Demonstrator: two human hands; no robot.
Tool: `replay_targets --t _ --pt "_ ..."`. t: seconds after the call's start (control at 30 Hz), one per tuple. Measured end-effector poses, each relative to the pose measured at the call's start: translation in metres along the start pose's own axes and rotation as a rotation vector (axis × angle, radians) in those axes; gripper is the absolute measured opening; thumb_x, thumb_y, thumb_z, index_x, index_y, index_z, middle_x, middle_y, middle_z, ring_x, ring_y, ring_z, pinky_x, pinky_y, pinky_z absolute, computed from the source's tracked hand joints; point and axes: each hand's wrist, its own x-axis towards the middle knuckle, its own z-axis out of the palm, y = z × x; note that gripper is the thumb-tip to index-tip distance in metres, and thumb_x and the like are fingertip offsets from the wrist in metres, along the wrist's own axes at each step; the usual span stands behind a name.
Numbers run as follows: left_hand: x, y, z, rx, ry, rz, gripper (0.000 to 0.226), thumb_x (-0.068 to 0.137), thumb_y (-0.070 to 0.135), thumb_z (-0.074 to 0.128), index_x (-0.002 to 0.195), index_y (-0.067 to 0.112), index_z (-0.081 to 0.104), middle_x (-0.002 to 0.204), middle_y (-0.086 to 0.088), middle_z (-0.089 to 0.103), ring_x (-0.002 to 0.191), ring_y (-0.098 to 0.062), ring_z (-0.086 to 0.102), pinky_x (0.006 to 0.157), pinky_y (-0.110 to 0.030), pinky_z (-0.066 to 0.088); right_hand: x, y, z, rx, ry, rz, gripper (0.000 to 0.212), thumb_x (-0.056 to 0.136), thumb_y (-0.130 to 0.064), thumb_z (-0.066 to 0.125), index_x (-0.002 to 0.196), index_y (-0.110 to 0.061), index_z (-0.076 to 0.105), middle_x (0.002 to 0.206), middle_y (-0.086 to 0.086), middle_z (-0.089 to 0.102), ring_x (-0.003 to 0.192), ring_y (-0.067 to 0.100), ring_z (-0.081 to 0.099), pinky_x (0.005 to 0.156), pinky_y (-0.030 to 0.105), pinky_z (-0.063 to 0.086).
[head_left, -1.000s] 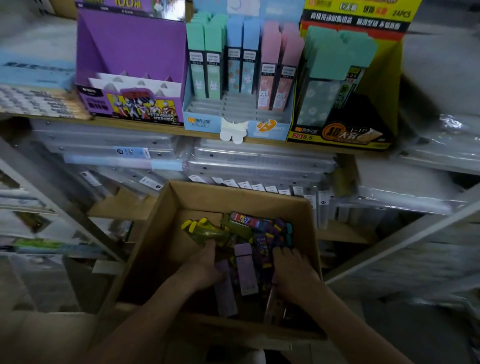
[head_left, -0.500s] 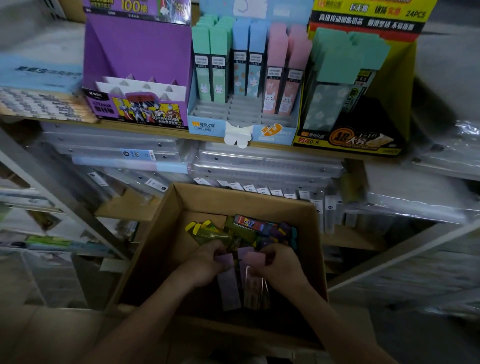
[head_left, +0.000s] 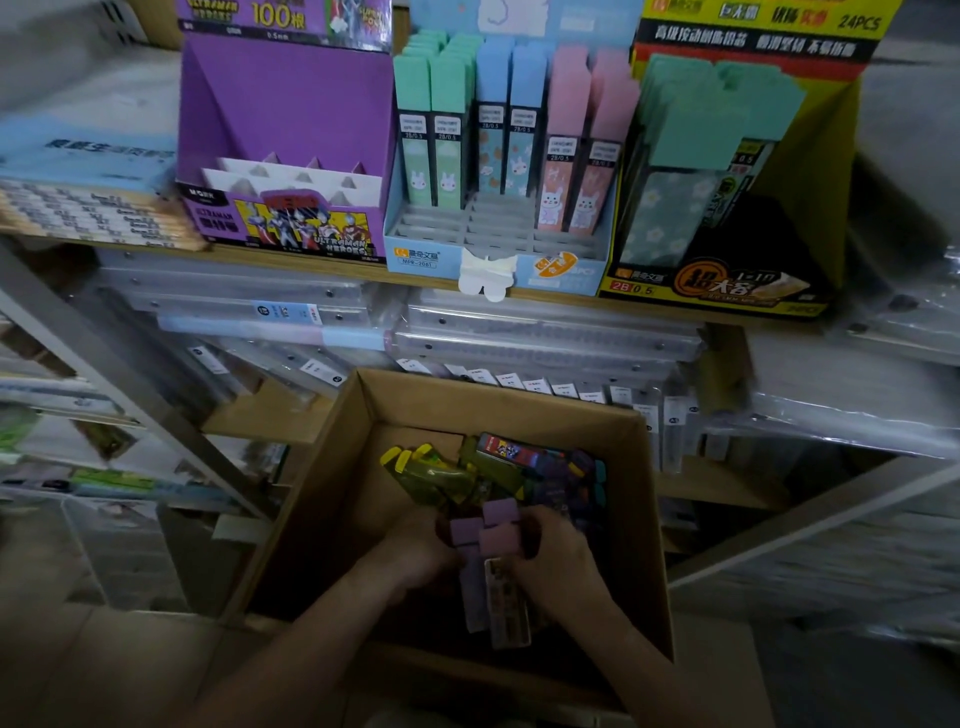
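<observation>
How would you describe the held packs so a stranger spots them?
Look in the open cardboard box below the shelves. The left hand and right hand grip slim lead-refill packs. Only these have lilac caps; the packs behind are yellow-green or dark.

matt brown cardboard box (head_left: 639, 519); glossy clear plastic, purple-capped cases (head_left: 501, 603); wooden shelf (head_left: 322, 265).

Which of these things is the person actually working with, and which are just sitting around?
In use: left hand, right hand, the purple packs they grip, cardboard box.
Lying about: yellow packs, purple display, pastel packs, yellow display, wrapped binders.
</observation>
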Motion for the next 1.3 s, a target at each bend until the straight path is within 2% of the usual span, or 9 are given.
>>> replay_targets --t 0.17,0.4,0.53,0.7,0.8,0.93,1.1,1.2,1.3 --pt "-0.001 0.001 0.002 -0.045 -0.046 0.015 0.028 0.085 0.002 0.076 0.097 0.020 0.059 0.095 -0.001 0.069 0.078 -0.007 0.067 0.058 -0.020 0.052 0.000 0.008 0.000 0.030 -0.006 0.080 0.048 0.078 -0.025 0.083 0.119 -0.017 0.060 0.110 -0.004 0.068 0.097 0.008 0.064 0.070 0.009 0.047" --pt "-0.002 0.002 -0.002 -0.137 -0.182 -0.023 0.031 0.080 0.000 0.081 0.108 0.009 0.073 0.101 -0.010 0.077 0.084 -0.017 0.072 0.069 -0.023 0.057 0.001 0.004 -0.001 0.245 -0.035 0.160 0.048 0.066 -0.006 0.089 0.104 -0.020 0.064 0.091 -0.011 0.068 0.086 0.002 0.067 0.066 0.012 0.054" --pt "-0.001 0.004 -0.004 -0.169 -0.169 -0.049 0.026 0.082 0.004 0.081 0.106 0.008 0.074 0.101 -0.013 0.077 0.094 -0.027 0.073 0.085 -0.035 0.057 -0.002 -0.003 -0.002 0.325 -0.072 0.157 0.031 0.074 -0.010 0.085 0.084 -0.032 0.064 0.085 -0.012 0.070 0.074 -0.006 0.066 0.060 0.009 0.050" --pt "-0.001 0.003 -0.004 -0.324 -0.204 -0.110 0.020 0.089 -0.004 0.069 0.105 0.007 0.072 0.102 -0.018 0.073 0.101 -0.036 0.069 0.099 -0.049 0.052 -0.006 -0.010 0.003 0.403 -0.099 0.191 0.029 0.086 -0.008 0.073 0.110 -0.018 0.062 0.106 0.000 0.069 0.100 0.013 0.066 0.088 0.035 0.057" --pt "-0.001 0.002 -0.005 -0.415 -0.201 -0.123 0.023 0.092 0.001 0.067 0.113 0.010 0.071 0.114 -0.019 0.073 0.112 -0.039 0.067 0.106 -0.058 0.047 -0.005 -0.014 0.005 0.519 -0.111 0.265 0.032 0.089 -0.006 0.069 0.118 -0.013 0.059 0.113 0.006 0.067 0.104 0.017 0.065 0.091 0.037 0.056" --pt "-0.003 0.004 -0.005 -0.567 -0.191 -0.120 0.027 0.097 0.006 0.061 0.122 0.014 0.068 0.120 -0.016 0.073 0.117 -0.036 0.065 0.106 -0.055 0.047 -0.004 -0.019 0.000 0.833 -0.100 0.323 0.028 0.093 0.002 0.061 0.121 -0.001 0.060 0.111 0.016 0.071 0.102 0.029 0.069 0.089 0.044 0.057" --pt "-0.012 0.012 -0.003 -0.754 -0.148 -0.065 0.027 0.093 0.012 0.064 0.120 0.012 0.070 0.115 -0.016 0.075 0.112 -0.036 0.069 0.102 -0.058 0.051 -0.007 -0.034 -0.008 1.023 -0.157 0.294 0.024 0.100 -0.002 0.049 0.117 -0.007 0.066 0.098 0.011 0.077 0.088 0.022 0.074 0.075 0.036 0.057" --pt "-0.018 0.014 0.005 -0.899 -0.113 -0.025 0.032 0.080 0.016 0.069 0.111 0.008 0.075 0.108 -0.019 0.077 0.099 -0.033 0.075 0.081 -0.046 0.060 -0.010 -0.044 -0.013 1.044 -0.148 0.282 0.023 0.102 -0.010 0.050 0.119 -0.007 0.066 0.103 0.016 0.075 0.091 0.026 0.073 0.079 0.042 0.058" --pt "-0.025 0.015 0.010 -0.979 -0.087 0.035 0.034 0.084 0.025 0.069 0.112 0.008 0.077 0.115 -0.021 0.074 0.106 -0.036 0.072 0.086 -0.049 0.058 -0.012 -0.055 -0.021 1.130 -0.147 0.303 0.024 0.102 -0.010 0.051 0.119 -0.002 0.065 0.113 0.025 0.071 0.095 0.032 0.070 0.086 0.048 0.055"
